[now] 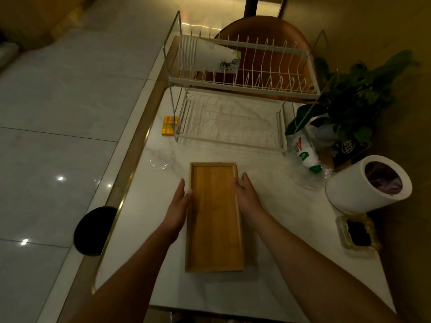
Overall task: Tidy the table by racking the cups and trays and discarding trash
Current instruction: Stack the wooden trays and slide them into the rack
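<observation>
A white marble-look table top (291, 206) with a gold rim carries a rectangular bamboo tray (214, 217) at centre and a white two-tier wire dish rack (242, 87) above it. A clear glass dish (161, 159) lies centre-left, and a white cylindrical bin (349, 194) stands at right.

Tray (214, 217): was honey-brown with straight wood grain.
Counter (279, 241): was white marble, grey-veined, gold-edged.
Rack (242, 86): was white wire.
Cups (205, 54): were white, dark-printed.
Bottle (305, 155): was white, green cap, red lettering.
</observation>
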The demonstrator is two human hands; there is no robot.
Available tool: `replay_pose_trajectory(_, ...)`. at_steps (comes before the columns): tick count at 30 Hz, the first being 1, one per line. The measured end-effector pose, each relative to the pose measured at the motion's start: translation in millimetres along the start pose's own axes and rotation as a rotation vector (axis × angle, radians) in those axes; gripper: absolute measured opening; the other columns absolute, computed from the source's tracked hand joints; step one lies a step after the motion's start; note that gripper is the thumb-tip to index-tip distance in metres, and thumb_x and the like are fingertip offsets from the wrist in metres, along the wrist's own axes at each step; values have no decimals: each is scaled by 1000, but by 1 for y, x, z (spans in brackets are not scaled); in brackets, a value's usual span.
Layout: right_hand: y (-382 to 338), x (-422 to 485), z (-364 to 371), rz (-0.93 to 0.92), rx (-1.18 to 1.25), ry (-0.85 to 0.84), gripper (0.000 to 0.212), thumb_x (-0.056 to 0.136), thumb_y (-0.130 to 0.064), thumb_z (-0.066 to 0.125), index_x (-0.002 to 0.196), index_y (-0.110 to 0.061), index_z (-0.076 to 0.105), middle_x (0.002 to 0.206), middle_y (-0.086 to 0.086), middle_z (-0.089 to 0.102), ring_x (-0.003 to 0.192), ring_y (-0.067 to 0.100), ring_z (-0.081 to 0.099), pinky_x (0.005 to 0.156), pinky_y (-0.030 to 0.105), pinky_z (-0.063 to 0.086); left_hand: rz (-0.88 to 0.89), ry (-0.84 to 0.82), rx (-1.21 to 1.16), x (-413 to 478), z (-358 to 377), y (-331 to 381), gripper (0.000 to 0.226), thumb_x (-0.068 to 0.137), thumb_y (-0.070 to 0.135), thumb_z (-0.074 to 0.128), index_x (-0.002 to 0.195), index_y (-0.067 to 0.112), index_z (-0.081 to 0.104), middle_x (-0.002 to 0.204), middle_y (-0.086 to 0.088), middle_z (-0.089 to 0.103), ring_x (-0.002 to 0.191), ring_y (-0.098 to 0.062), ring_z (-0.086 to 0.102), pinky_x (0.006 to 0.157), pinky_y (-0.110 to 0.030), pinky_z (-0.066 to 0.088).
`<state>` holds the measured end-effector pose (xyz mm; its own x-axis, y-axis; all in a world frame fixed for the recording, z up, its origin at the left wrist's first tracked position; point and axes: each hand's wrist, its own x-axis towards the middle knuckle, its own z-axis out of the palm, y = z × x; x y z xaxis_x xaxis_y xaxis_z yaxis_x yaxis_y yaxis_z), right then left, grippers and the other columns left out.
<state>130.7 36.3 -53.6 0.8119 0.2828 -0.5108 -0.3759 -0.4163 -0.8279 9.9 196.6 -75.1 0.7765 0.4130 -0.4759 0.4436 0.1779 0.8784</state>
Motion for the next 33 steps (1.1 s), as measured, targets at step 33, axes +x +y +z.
replay_pose_trajectory(33,67,-61,2,3,22,-82,53,100,-43,38,149,-22,35,150,2,44,130,12,44,104,28,39,-96,-76,-135,-65,13,-33,57,102,45,43,155,40,22,153,2,44,132,-26,52,107,-59,44)
